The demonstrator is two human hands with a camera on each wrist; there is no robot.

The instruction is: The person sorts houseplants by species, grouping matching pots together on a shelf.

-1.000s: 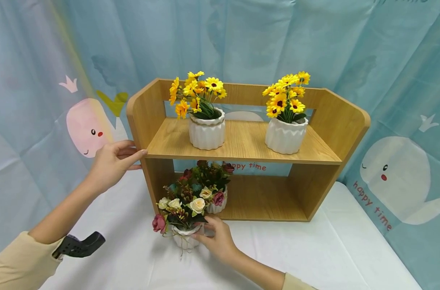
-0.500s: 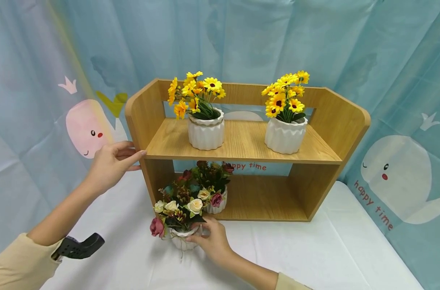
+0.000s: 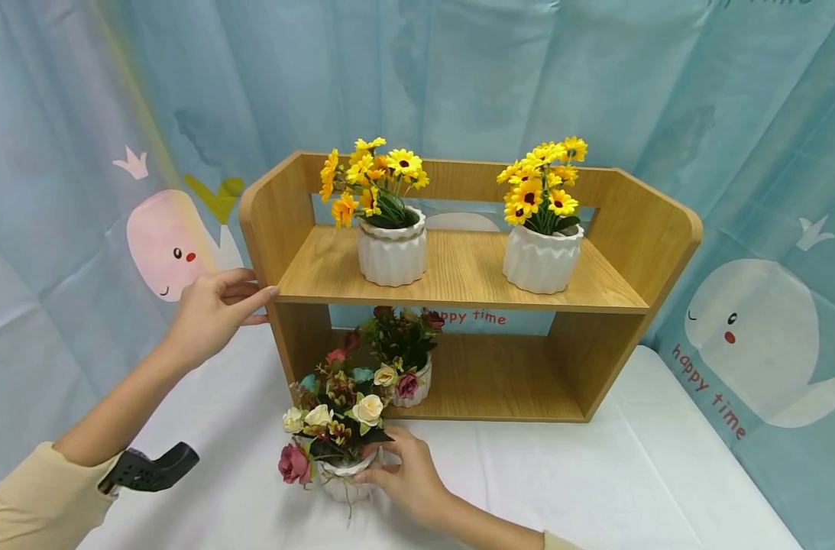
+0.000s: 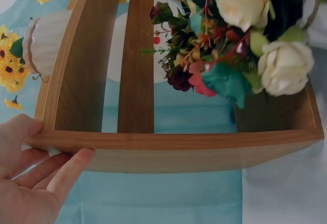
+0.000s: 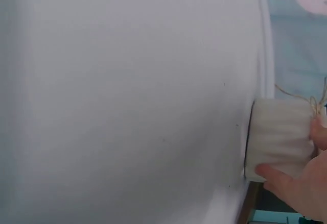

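My left hand (image 3: 211,317) pinches the front edge of the left side panel of a two-tier wooden shelf (image 3: 465,263), thumb at the upper board's height. The left wrist view shows those fingertips (image 4: 82,157) on the panel. In front of the shelf's lower left, my right hand (image 3: 410,473) grips a white ribbed flowerpot (image 3: 340,489) of cream and dusky-pink artificial roses, with twine round it. From the right wrist view, the pot's base (image 5: 253,142) sits at or just above the white cloth; which, I cannot tell. Foliage hides part of the rim.
Another white pot (image 3: 420,386) of dark roses stands on the lower tier at left, partly behind the held flowers. Two sunflower pots, one left (image 3: 392,256) and one right (image 3: 542,261), stand on the upper tier. A blue curtain (image 3: 493,99) hangs behind.
My right hand has brought the rose pot toward me and slightly left, farther from the shelf's front. The left hand keeps its place on the side panel.
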